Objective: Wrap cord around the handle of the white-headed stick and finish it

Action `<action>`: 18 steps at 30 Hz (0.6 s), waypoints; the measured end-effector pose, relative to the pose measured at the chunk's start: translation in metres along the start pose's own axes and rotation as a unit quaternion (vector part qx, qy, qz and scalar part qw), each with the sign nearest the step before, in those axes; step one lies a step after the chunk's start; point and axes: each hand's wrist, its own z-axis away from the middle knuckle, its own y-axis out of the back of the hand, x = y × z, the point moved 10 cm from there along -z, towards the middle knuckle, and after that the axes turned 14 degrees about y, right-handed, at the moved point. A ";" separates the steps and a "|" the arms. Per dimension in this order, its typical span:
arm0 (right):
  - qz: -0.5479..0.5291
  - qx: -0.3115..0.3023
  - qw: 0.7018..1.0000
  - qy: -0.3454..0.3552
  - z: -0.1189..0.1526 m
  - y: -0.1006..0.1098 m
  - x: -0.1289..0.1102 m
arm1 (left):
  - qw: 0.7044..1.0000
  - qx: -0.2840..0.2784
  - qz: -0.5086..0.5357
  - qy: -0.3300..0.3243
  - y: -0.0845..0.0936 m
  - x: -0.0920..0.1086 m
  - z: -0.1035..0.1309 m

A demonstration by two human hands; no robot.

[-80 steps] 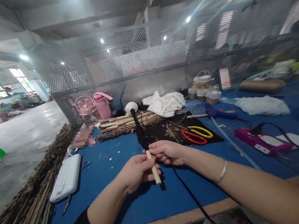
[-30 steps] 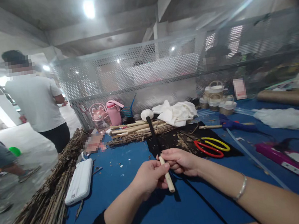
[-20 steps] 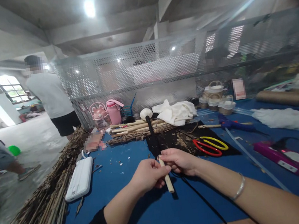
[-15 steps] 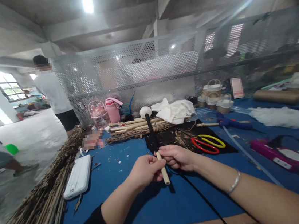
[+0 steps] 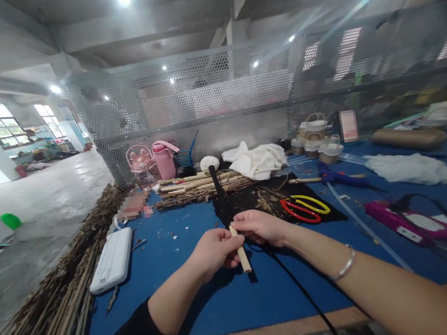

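A stick (image 5: 242, 256) with a round white head (image 5: 209, 164) points away from me over the blue table. Black wrapping (image 5: 220, 201) covers its upper shaft, while the near end is bare pale wood. My left hand (image 5: 219, 249) is closed on the bare part, thumb on top. Just beyond it, my right hand (image 5: 261, 227) pinches a black cord (image 5: 293, 278) against the stick where the wrapping ends. The cord runs from under that hand to the table's front edge. Red-and-yellow-handled scissors (image 5: 303, 209) lie right of my hands on a dark cloth (image 5: 339, 215).
Bundled dry stalks (image 5: 56, 310) line the left edge beside a white power bank (image 5: 111, 260). Behind lie thin sticks (image 5: 186, 194), a white cloth (image 5: 257, 160) and a pink bottle (image 5: 164, 160). A blue glue gun (image 5: 344, 178) and a purple device (image 5: 404, 225) are at right.
The whole view has shifted a little, and the people at the left are out of view. Both hands keep their grip near the wrapping's lower end, with little visible movement.
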 end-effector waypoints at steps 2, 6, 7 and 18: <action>0.030 0.005 0.999 0.011 0.000 0.006 -0.004 | 1.000 0.013 0.006 -0.012 0.002 0.002 0.000; 0.062 0.025 0.997 0.025 -0.001 0.014 -0.009 | 0.999 0.030 0.008 -0.017 0.005 0.002 -0.001; 0.068 0.035 0.997 0.032 -0.001 0.015 -0.010 | 0.999 0.031 0.009 -0.016 0.006 0.001 -0.001; 0.049 0.083 0.995 0.034 -0.003 0.020 -0.008 | 0.998 0.064 0.008 -0.018 0.011 0.002 -0.001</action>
